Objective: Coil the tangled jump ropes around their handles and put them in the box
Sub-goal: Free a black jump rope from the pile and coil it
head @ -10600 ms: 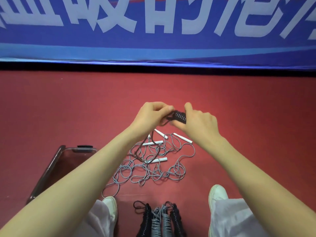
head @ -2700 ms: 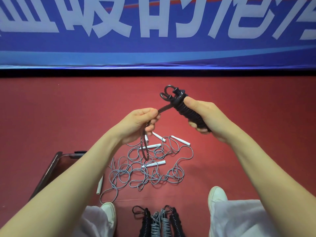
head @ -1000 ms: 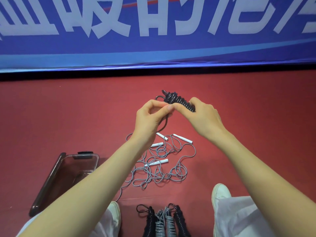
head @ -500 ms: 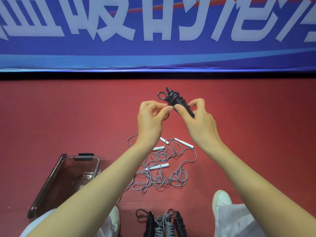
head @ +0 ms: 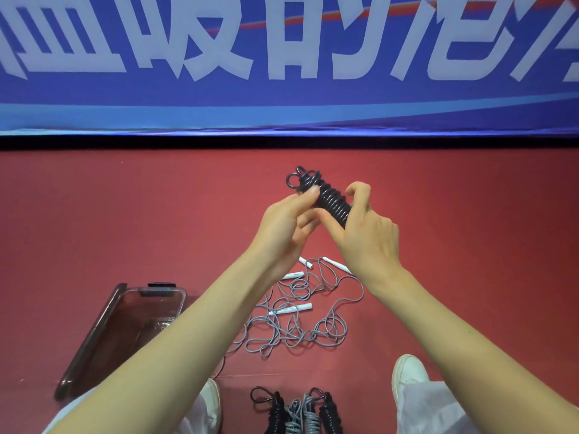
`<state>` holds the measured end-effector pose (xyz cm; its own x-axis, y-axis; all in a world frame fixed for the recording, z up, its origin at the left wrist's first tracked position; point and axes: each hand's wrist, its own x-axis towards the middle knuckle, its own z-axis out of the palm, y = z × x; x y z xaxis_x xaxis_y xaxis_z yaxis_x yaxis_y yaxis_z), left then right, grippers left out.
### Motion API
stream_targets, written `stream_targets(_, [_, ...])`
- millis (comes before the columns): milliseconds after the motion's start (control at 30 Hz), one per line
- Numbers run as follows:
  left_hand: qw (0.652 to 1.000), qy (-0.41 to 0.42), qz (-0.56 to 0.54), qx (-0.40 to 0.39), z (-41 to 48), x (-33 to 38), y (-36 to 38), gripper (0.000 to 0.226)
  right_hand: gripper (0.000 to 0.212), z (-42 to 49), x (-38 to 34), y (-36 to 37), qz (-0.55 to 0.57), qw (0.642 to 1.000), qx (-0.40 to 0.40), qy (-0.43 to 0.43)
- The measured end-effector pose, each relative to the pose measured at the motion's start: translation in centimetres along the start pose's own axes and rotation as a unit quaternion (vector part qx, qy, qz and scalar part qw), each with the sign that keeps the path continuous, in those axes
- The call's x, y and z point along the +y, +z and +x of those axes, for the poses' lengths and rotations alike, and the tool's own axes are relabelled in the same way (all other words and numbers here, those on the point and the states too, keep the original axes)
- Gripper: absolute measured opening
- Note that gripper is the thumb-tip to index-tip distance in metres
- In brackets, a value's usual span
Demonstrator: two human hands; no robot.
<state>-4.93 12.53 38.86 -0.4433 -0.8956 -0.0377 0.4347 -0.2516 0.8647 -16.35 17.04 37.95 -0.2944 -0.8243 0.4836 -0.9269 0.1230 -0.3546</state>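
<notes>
Black coiled jump rope [head: 332, 200] in pinching grip of left hand [head: 282, 233] and right hand [head: 372, 242], lower end hidden behind them

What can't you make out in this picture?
In the head view:
Handles of the black rope: buried under its coils, the left hand and the right hand.
The box: near end behind the left forearm; contents unclear through dark plastic.
The coiled ropes: cut off by the bottom edge.
The gray tangle: left part behind that forearm.
</notes>
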Motion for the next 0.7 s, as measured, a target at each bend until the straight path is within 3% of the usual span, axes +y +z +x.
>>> stream_targets(133, [0.998,0.019,-0.032,0.043,0.1,0.3,-0.5,0.01,0.053,-0.7,-0.8,0.9,0.016,0.994,0.063,-0.084])
stream_targets(300, [0.999,0.048,0.018,0.007,0.0,0.1,-0.9,0.008,0.049,-0.9,-0.3,1.3,0.079,0.992,-0.096,-0.016])
stream_targets(400, [0.998,0.046,0.049,-0.013,0.2,0.4,-1.2,0.013,0.041,0.0,0.6,0.8,0.286,0.937,-0.2,0.031])
stream_targets(500, [0.998,0.004,0.058,-0.039,0.1,0.7,-1.6,0.024,0.036,1.7,1.9,-0.7,0.443,0.878,-0.149,0.1])
stream_targets(600, [0.991,-0.029,0.08,-0.1,-0.5,0.2,-1.6,0.025,0.036,2.0,2.5,-2.0,0.57,0.797,-0.161,0.12])
stream_targets(700, [0.989,-0.054,0.048,-0.128,-0.9,-0.1,-1.2,0.029,0.031,1.7,2.5,-2.4,0.6,0.779,-0.163,0.079])
